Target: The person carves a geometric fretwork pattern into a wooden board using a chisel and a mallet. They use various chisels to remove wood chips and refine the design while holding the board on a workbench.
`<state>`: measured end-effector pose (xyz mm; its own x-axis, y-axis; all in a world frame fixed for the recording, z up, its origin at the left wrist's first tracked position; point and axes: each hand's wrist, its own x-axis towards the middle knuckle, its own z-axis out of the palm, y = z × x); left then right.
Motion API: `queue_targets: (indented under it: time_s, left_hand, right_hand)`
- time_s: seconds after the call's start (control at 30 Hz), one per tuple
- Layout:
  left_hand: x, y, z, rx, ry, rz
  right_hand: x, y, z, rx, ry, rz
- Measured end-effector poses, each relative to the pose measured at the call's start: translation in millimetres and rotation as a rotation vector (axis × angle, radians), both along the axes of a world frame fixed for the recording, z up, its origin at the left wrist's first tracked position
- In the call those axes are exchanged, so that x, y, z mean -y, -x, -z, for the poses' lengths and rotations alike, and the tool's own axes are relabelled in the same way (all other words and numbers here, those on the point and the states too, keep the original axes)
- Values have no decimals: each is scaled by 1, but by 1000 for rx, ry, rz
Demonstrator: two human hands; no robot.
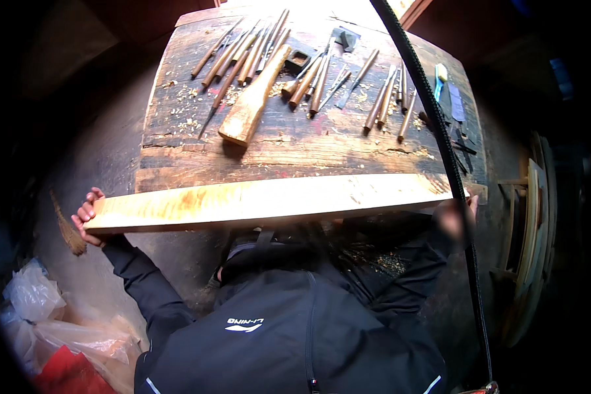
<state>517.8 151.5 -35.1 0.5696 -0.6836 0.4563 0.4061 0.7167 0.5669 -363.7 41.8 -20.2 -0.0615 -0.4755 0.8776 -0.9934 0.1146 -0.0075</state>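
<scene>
A long, pale wooden plank [269, 200] lies crosswise in front of me, along the near edge of the workbench. My left hand [87, 215] wraps round its left end, with fingers over the end face. At the right end my right hand [456, 215] grips the plank; a black cord partly covers that hand and it looks blurred. Dark carved-looking marks show on the plank's top near the right end. Just beyond the plank, a wooden mallet [253, 102] rests on the bench, its thick end toward me.
The worn wooden workbench [308, 154] carries several chisels [243, 56], wood shavings and a blue-handled brush [440, 75]. A black cord [440, 118] hangs across the right side. Plastic bags [79, 328] lie at lower left, near a small broom [69, 230]. Boards [535, 217] stand at right.
</scene>
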Motion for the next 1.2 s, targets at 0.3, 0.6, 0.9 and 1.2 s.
queue_targets:
  time_s: [0.3,0.6,0.9,1.2]
  left_hand:
    - [25,9,47,-78,-137,142]
    - [34,-21,69,56,114,330]
    - [40,-43,55,-170,-393,61]
    - [55,-42,10,129,-1093,-531]
  right_hand:
    - [-21,59,50,397,-366,134]
    - [-17,79,36,1634,-99,-228]
    - [-13,3,-23,1316,-110,-125]
    - [50,28,-54,1025,-442,-71]
